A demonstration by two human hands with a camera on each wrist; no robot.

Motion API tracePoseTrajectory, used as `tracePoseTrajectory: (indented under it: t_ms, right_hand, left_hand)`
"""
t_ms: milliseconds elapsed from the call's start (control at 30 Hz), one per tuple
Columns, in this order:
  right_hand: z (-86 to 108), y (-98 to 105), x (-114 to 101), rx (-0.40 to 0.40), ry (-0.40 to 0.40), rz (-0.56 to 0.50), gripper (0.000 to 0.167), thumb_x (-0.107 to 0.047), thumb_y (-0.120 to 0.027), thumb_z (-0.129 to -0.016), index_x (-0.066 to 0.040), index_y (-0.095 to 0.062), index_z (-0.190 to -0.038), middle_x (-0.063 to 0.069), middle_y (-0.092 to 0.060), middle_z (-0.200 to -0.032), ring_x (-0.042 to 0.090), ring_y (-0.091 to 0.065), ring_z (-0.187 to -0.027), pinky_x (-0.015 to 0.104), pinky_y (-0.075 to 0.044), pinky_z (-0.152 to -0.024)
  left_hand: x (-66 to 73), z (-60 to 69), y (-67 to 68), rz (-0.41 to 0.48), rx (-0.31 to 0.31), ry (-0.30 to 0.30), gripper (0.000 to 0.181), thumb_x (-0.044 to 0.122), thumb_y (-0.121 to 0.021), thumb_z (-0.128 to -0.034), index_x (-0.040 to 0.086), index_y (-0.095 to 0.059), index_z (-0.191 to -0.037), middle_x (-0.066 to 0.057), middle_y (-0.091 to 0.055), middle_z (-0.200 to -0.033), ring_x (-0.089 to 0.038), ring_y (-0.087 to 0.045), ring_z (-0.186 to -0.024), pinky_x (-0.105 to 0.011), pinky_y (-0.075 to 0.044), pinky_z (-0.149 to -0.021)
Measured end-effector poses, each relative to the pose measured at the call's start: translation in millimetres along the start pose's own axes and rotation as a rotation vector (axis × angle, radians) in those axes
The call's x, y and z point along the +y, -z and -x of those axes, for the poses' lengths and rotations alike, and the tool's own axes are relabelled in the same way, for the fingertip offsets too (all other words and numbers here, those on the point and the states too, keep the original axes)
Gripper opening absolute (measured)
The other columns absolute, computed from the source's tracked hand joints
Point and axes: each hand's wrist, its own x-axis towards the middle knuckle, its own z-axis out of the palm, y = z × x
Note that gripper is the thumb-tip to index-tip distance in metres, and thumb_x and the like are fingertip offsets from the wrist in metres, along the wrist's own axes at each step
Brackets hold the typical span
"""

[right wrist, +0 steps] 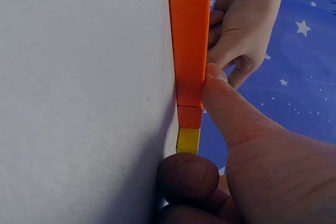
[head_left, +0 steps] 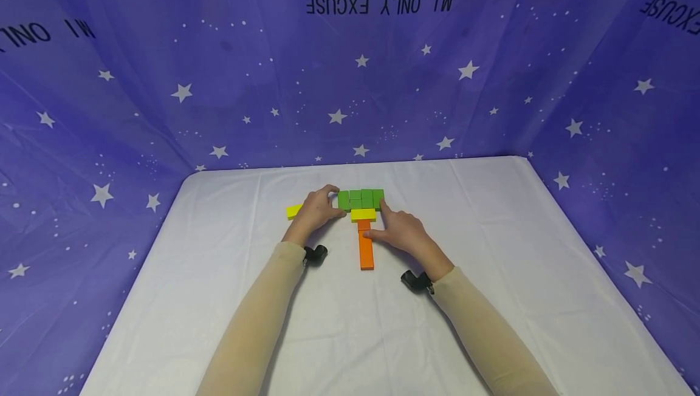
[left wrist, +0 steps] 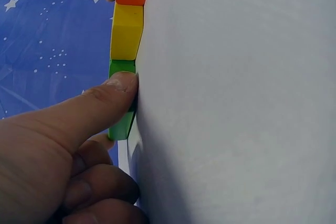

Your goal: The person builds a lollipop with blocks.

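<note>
In the head view, several green blocks (head_left: 355, 198) lie side by side in a row, with a yellow block (head_left: 363, 214) against their near side. A short orange block (head_left: 364, 224) and a long orange block (head_left: 366, 255) continue toward me, forming a T. My left hand (head_left: 316, 210) pinches the left end of the green row, thumb on the near face (left wrist: 123, 66) and index finger at the far side. My right hand (head_left: 406, 229) touches the row's right end with its index finger, while its straight thumb (right wrist: 231, 98) rests on the long orange block.
Another yellow block (head_left: 294, 211) lies left of the row, partly hidden behind the left hand. A white cloth covers the table (head_left: 470, 335). A purple star-printed curtain (head_left: 404, 104) hangs around its back and sides. Each wrist wears a small black camera (head_left: 316, 255).
</note>
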Motion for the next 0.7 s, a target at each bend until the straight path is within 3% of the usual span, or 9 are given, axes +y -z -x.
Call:
tracePoseTrajectory:
  t_ms: [233,700]
  right_hand:
    - [1.4,0.0,-0.4,0.007,0.001,-0.003,0.113,-0.073,-0.068,-0.091,-0.006,-0.022,-0.17,0.026,-0.068,-0.138,0.043,-0.071,-0.114,0.051,-0.058,-0.085]
    - [2.7,0.5,-1.6,0.003,-0.01,-0.008,0.113,-0.073,-0.068,-0.091,-0.006,-0.021,-0.17,0.027,-0.066,-0.14,0.041,-0.07,-0.115,0.052,-0.058,-0.092]
  left_hand:
    - [0.0,0.1,0.2,-0.01,-0.006,-0.003,0.071,0.031,-0.087,-0.0875,0.019,-0.057,-0.151,-0.01,-0.067,-0.106,-0.026,-0.056,-0.096,-0.043,-0.048,-0.09]
    - [1.0,1.2,-0.4,-0.015,0.002,-0.007,0.071,0.03,-0.088,-0.0871,0.018,-0.057,-0.15,-0.008,-0.061,-0.092,-0.023,-0.053,-0.083,-0.037,-0.044,-0.076]
